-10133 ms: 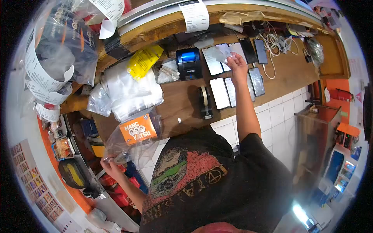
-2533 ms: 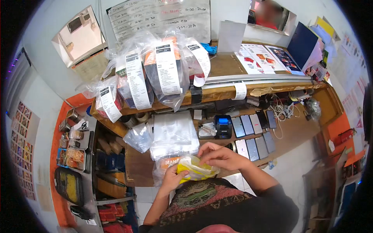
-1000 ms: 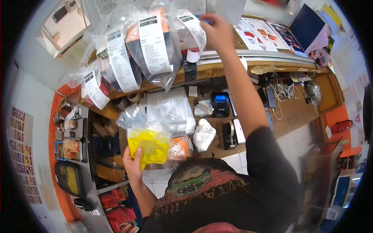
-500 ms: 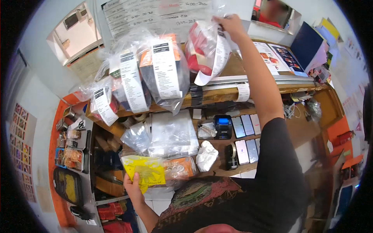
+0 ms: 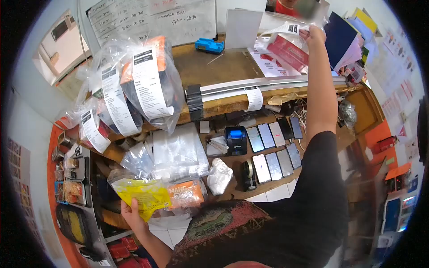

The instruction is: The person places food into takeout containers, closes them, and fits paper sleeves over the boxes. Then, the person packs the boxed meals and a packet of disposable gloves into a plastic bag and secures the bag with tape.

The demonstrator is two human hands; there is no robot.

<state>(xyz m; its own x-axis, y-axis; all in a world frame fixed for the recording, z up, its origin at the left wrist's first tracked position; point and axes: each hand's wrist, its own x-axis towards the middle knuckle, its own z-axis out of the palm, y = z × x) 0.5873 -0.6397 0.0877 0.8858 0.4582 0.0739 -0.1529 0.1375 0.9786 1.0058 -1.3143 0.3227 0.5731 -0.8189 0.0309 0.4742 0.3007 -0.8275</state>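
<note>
My left hand is closed on the lower edge of a yellow plastic bag at the left of the lower counter. Just right of it lies an orange box in clear plastic. My right hand, arm stretched out, grips the top of a clear bag with a red box inside and a receipt on it. That bag is over the printed menus on the upper shelf, near the opening in the wall. A crumpled white bag rests beside the orange box.
Bagged orders with receipts stand at the upper left. A blue object and a white panel are on the upper shelf. Below are clear bags, a printer, a tape dispenser and several phones. A person is behind the opening.
My right hand has lifted the bag with the red box from beside the other orders and carried it right, to the opening. The white bag has been put down; my left hand still holds the yellow bag.
</note>
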